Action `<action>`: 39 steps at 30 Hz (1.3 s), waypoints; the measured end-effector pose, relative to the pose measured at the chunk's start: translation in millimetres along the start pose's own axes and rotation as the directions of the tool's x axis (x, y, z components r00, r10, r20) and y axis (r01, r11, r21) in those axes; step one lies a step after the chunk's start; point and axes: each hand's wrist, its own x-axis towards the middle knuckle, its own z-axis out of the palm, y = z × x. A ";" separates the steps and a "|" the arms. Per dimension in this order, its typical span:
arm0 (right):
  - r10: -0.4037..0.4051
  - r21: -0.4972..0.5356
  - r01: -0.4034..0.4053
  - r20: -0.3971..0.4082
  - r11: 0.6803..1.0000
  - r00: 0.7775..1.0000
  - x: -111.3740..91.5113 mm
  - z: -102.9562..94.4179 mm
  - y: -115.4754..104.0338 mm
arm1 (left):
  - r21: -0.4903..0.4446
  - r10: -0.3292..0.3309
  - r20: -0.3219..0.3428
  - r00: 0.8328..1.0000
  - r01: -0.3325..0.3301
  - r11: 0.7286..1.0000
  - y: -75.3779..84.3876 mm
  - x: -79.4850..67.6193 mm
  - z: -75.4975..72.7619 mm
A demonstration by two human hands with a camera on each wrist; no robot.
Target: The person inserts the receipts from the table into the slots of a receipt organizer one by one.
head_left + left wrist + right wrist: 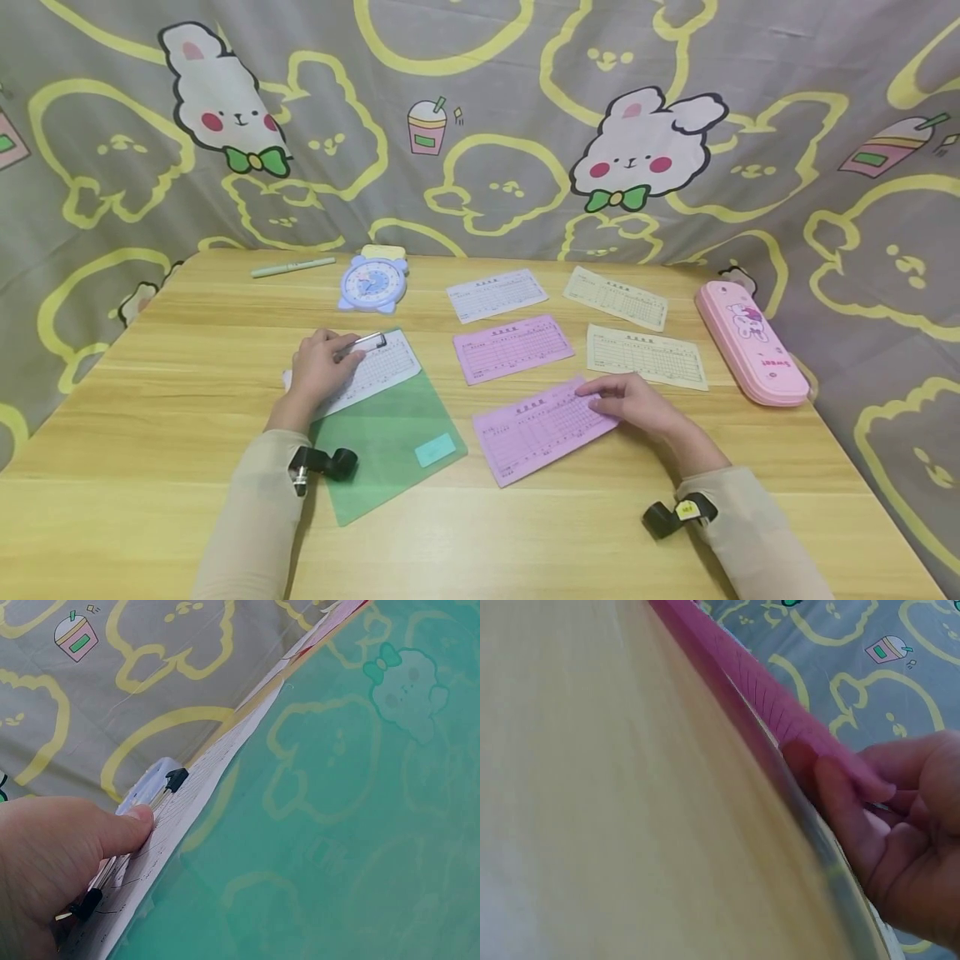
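Observation:
At the top edge of a green clipboard (390, 450), my left hand (322, 367) grips the metal clip (369, 340). In the left wrist view, the thumb (127, 831) presses on the clip's bar, while the other fingers are mostly hidden. A white printed form (386, 362) lies on the clipboard, under the clip. My right hand (633, 404) pinches the upper right corner of a pink printed slip (532, 433). Thumb and fingers hold that slip's edge in the right wrist view, where its held end (832, 754) is lifted.
Behind lie another pink slip (513, 348), a white slip (497, 296) and two cream slips (617, 297). A pink pencil case (752, 343) sits at the right. A blue clock (372, 283) and a pale green pen (292, 267) are at the back left, before a patterned curtain (495, 100).

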 end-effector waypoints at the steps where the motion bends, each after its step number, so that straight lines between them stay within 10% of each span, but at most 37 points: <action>1: -0.001 0.026 0.001 0.004 1.000 1.000 -0.2 -0.8 -0.8 | -0.001 0.000 -0.001 1.000 0.000 1.000 0.0 0.0 0.1; 15: -0.061 0.061 0.062 -0.023 0.996 0.998 6.1 -12.9 -29.7 | -0.004 0.001 -0.001 1.000 -0.001 1.000 -3.0 -0.4 0.1; 39: -0.224 -0.073 0.227 0.049 0.971 0.973 101.6 86.7 -57.0 | -0.015 -0.059 0.017 0.998 0.059 0.998 3.1 2.0 -2.7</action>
